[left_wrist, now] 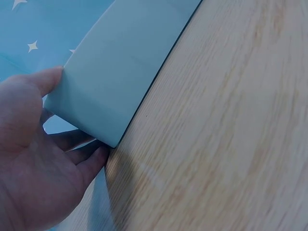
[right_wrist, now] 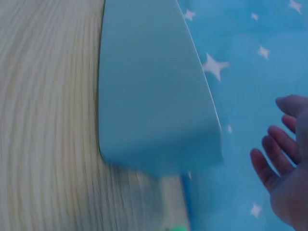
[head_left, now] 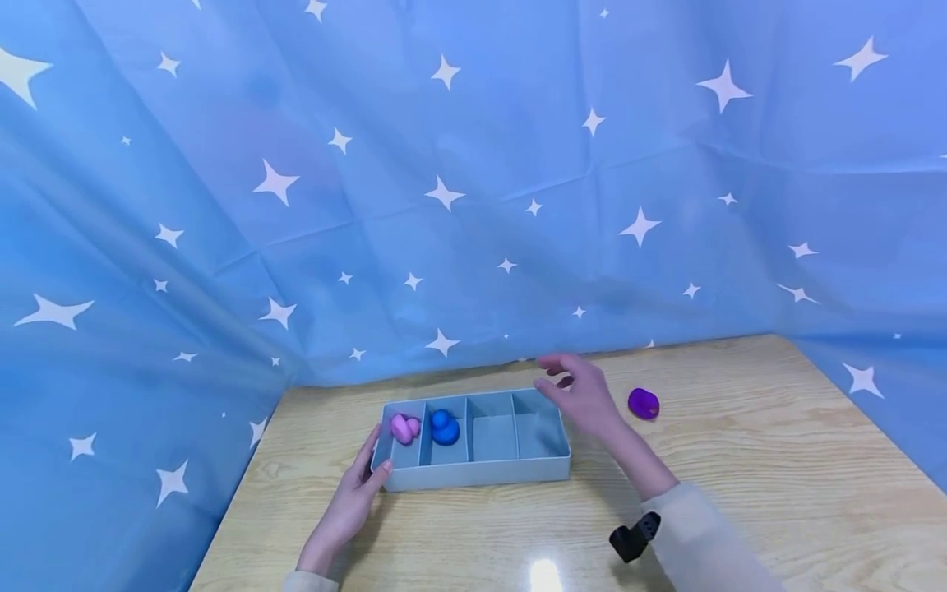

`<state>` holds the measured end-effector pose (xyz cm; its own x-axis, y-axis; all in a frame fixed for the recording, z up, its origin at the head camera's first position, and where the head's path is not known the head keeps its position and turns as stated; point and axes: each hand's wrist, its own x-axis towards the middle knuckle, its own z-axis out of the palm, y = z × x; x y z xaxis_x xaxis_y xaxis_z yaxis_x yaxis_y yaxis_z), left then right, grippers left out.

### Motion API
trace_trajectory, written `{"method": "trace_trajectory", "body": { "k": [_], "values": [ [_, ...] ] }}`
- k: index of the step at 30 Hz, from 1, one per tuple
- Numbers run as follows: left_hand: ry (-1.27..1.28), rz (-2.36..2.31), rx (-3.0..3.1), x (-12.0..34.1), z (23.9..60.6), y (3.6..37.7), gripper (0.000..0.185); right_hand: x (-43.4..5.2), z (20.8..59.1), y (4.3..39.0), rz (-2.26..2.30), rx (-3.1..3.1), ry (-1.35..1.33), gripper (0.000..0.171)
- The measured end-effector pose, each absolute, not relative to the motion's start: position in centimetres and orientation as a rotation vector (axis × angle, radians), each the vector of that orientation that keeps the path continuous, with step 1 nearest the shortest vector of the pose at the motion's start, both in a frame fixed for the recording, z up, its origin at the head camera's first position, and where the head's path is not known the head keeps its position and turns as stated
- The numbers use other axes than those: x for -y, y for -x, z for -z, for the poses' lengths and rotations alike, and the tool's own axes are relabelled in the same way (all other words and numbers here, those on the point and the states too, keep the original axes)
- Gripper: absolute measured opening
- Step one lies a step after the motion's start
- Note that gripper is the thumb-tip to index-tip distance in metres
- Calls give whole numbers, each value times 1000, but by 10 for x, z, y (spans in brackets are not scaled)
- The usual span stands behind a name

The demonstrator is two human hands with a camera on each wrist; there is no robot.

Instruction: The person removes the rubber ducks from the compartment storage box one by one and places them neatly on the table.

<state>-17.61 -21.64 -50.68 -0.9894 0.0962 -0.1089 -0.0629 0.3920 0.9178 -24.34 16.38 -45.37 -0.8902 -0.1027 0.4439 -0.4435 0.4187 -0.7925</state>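
A grey-blue box (head_left: 477,473) with a row of compartments lies on the table. My left hand (head_left: 351,497) grips its left end, thumb at the top rim and fingers along the end wall, as the left wrist view shows on the box wall (left_wrist: 113,72). In the leftmost compartment is a pink rounded toy (head_left: 404,428); a blue rounded toy (head_left: 445,427) with a smaller lump sits in the one beside it. Over the box's right end hovers my right hand (head_left: 584,399), holding nothing, fingers loosely bent. The right wrist view has this hand (right_wrist: 288,159) apart from the box.
A purple rounded object (head_left: 644,404) lies on the wooden table (head_left: 777,444), right of the right hand. Behind the table hangs a blue star-patterned cloth (head_left: 473,230). A black wrist camera (head_left: 635,537) is on the right sleeve. A small green spot (right_wrist: 178,228) shows at the right wrist view's bottom edge.
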Motion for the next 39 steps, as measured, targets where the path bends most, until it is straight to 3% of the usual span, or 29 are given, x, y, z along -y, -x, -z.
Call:
{"method": "trace_trajectory", "body": {
  "k": [18,26,39],
  "values": [
    [-67,-1678,-2500,215,506,175,66,-68,453,244,-1540,2508,-622,30],
    [-59,-1679,-2498,217,504,174,68,-40,458,251,-1511,2639,-731,37],
    [-96,-1712,-2492,217,506,177,66,-14,459,260,-1097,2871,-797,36]
  ]
}}
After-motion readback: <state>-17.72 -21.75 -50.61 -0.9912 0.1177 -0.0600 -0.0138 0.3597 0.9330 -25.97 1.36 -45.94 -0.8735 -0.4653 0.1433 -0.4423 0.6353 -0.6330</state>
